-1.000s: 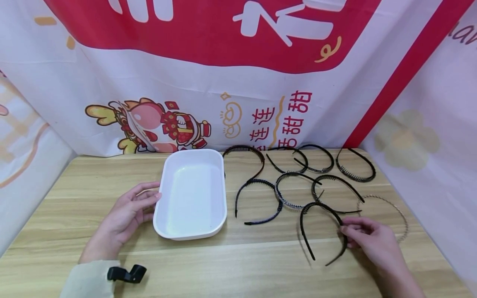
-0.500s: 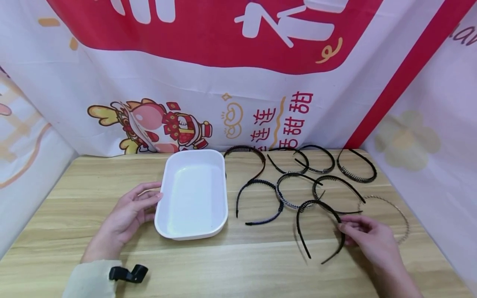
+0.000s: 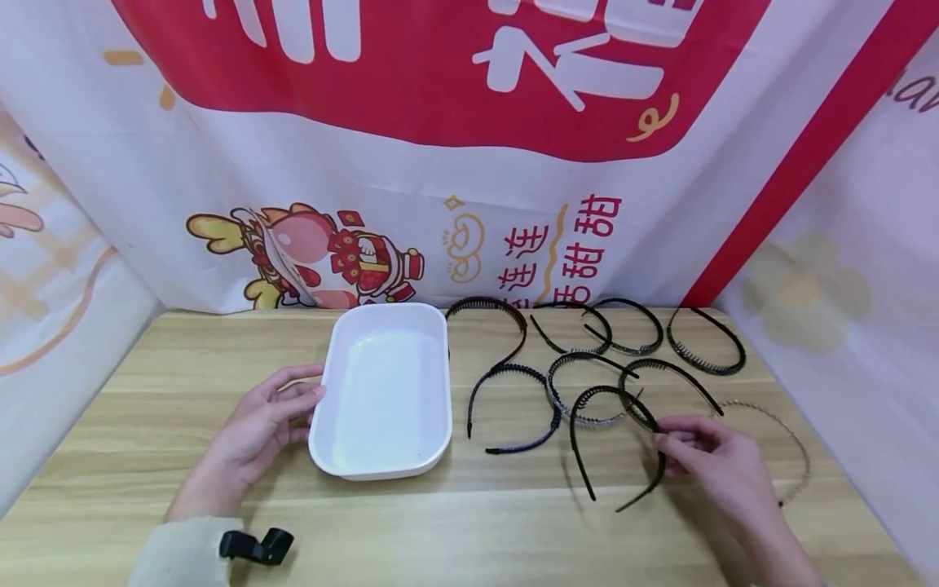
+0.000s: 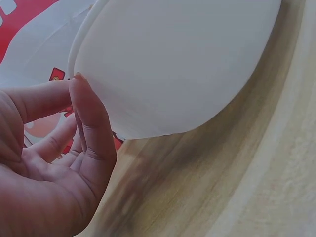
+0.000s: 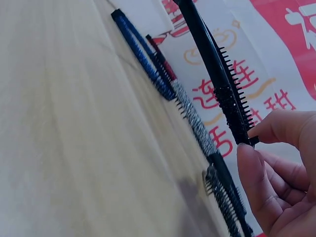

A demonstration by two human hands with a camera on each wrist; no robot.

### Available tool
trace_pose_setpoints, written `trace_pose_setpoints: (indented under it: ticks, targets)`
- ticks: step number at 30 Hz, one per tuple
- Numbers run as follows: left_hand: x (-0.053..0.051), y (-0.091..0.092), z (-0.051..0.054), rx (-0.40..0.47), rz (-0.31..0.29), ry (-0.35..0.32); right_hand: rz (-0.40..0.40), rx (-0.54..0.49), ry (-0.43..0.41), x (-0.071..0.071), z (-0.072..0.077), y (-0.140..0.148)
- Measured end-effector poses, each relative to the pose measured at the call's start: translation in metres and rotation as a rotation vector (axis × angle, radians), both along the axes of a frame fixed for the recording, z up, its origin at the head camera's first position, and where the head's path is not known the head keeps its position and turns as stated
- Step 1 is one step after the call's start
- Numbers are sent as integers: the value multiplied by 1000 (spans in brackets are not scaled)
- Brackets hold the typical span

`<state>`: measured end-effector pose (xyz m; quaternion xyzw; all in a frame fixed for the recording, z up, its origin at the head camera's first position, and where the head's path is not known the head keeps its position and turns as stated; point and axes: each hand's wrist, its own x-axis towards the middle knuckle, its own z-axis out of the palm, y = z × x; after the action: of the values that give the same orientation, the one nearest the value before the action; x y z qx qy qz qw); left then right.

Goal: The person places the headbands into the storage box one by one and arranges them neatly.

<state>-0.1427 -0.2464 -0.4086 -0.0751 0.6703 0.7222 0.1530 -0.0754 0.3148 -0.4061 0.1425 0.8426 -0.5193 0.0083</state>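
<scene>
My left hand [image 3: 257, 432] holds the left rim of a white rectangular plastic tray [image 3: 385, 391] between thumb and fingers. In the left wrist view the thumb lies against the tray's outer wall [image 4: 177, 64]. My right hand [image 3: 715, 465] pinches a black toothed headband [image 3: 575, 440] by its right side, raised above the table. Small dark beads cover part of this headband [image 5: 229, 106] in the right wrist view, close to the thumb and index finger. Just behind it lie a silver glittery headband [image 3: 552, 383] and a black one [image 3: 678, 373].
Several more headbands lie on the wooden table [image 3: 469, 530]: a blue one [image 3: 524, 445], a dark brown one [image 3: 522, 334], black ones at the back and a thin wavy one [image 3: 795, 440] at right. A printed cloth [image 3: 411, 179] hangs behind the table.
My right hand has carried the black headband a little left and away from me. The left hand keeps its place on the tray. The head view has shifted slightly.
</scene>
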Motion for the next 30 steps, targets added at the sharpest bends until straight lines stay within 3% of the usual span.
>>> trace_pose_setpoints:
  ticks: [11,30]
  targets:
    - [1,0,-2,-2,10,4,34,-60,68,-15,8,-27]
    - [0,0,-4,-37,10,14,94,11,112,-37,27,-81]
